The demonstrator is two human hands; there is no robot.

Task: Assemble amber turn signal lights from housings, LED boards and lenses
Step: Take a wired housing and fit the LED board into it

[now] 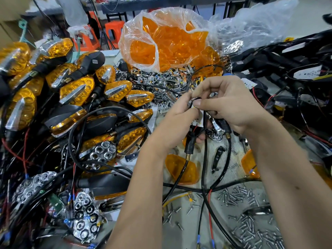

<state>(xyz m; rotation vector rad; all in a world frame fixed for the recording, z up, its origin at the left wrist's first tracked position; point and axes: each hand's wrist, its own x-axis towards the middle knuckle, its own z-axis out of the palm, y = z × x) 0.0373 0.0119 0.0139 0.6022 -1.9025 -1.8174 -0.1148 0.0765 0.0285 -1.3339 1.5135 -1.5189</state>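
Center frame, both hands are clamped on parts: left hand (181,119) and right hand (231,106) pinch a white LED board (198,117) with its black wires.

Both hands (181,121) (231,106) together, fingers (201,103) curled

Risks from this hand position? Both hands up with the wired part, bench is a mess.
1. Both the left hand and right hand pinch one small wired part; its black cables hang into crossing leads below and may snag when lifted.
2. Loose screws lie scattered under the cables and could be dragged off.
3. The loose amber lens sits right under the hands, so a dropped part could hit it.
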